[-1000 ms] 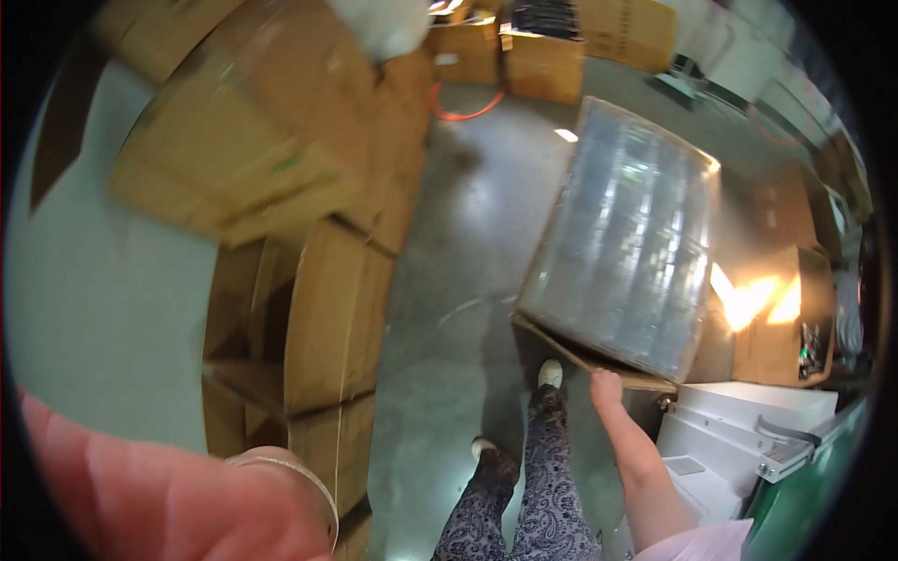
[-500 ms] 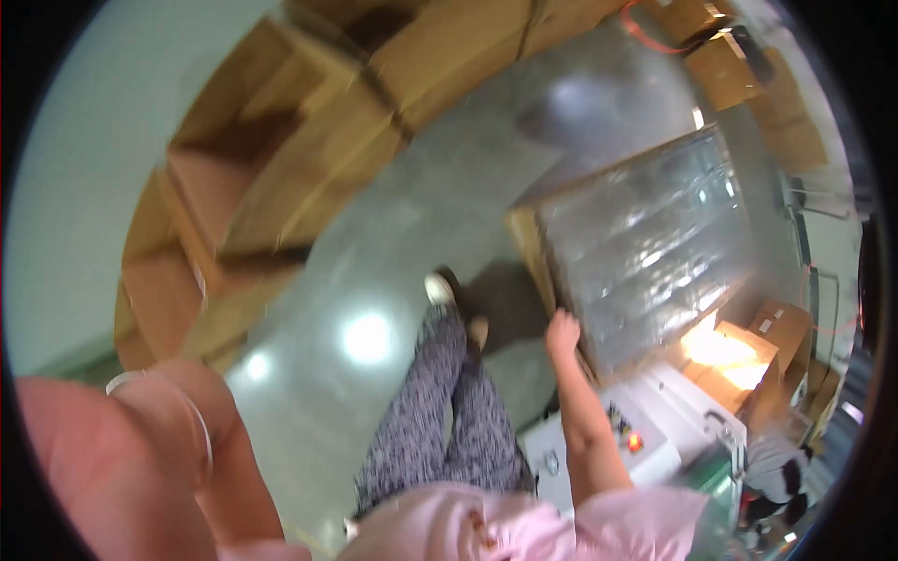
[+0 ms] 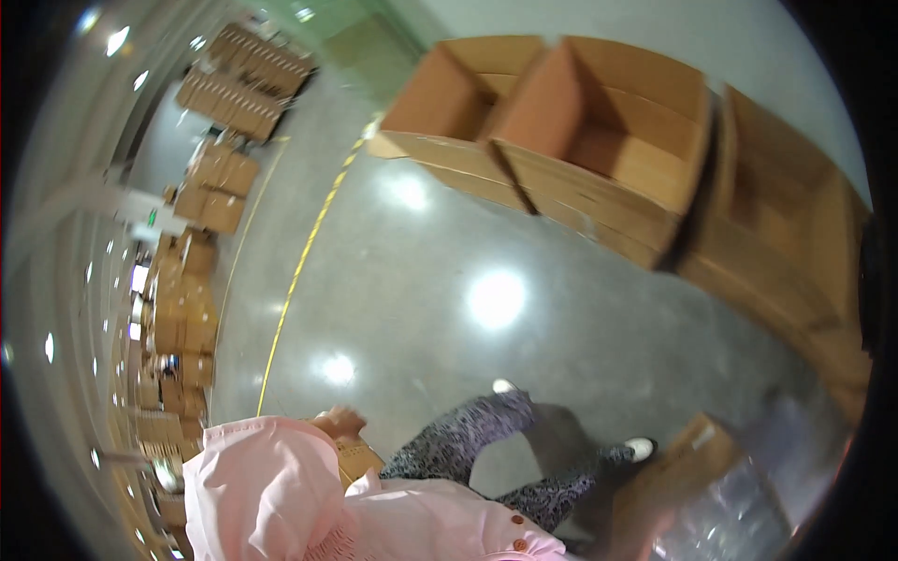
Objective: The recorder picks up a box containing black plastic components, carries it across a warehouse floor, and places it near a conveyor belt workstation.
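Poking out of a pink sleeve (image 3: 253,477) near the lower left, the left hand (image 3: 339,421) is resting against the top of a small brown cardboard piece (image 3: 358,460) that is sitting tight against the person's body; the fingers are looking curled, but blur is making it impossible to tell whether they are actually clamped on the cardboard or only touching it. The right hand is not showing anywhere, so nothing can be said of its grip. Below and to the right, a big cardboard box (image 3: 669,486) wrapped partly in clear plastic film (image 3: 739,519) is lying low at the lower right edge, just beside the person's right shoe (image 3: 640,449). The patterned trouser legs (image 3: 468,439) are stretching out over the shiny grey floor (image 3: 421,280), with the other shoe (image 3: 503,385) pointing up the frame. Open empty cartons (image 3: 599,140) are standing in a row along the top right, well apart from the hand, and a yellow line (image 3: 299,271) is running along the floor towards stacked boxes (image 3: 187,280) on the left.
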`<action>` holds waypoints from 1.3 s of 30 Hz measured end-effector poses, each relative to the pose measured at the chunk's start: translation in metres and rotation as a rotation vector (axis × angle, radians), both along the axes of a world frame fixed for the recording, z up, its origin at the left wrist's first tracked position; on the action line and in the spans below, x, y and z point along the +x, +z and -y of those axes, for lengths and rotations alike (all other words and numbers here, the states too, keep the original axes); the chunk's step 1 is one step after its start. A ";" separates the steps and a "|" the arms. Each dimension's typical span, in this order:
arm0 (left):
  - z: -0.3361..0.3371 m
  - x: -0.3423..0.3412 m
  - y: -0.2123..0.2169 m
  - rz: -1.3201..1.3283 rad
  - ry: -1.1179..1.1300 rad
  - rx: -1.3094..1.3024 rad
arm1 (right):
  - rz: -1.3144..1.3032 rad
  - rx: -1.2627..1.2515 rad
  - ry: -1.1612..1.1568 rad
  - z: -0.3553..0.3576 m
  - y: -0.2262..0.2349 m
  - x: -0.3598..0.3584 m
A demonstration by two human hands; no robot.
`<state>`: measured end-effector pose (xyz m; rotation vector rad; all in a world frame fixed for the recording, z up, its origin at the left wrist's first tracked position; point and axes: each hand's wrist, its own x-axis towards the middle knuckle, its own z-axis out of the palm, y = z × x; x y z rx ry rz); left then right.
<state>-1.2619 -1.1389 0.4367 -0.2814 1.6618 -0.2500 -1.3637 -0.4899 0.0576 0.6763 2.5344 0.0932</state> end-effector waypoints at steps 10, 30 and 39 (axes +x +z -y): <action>0.111 0.066 -0.072 -0.345 0.942 0.258 | 0.061 0.057 0.424 0.139 -0.041 -0.109; 0.372 0.198 -0.126 -0.460 1.845 0.107 | 0.429 0.228 0.872 0.706 -0.094 -0.232; 0.490 0.317 -0.115 -0.390 2.073 -0.117 | 0.640 0.410 0.902 0.804 -0.073 -0.171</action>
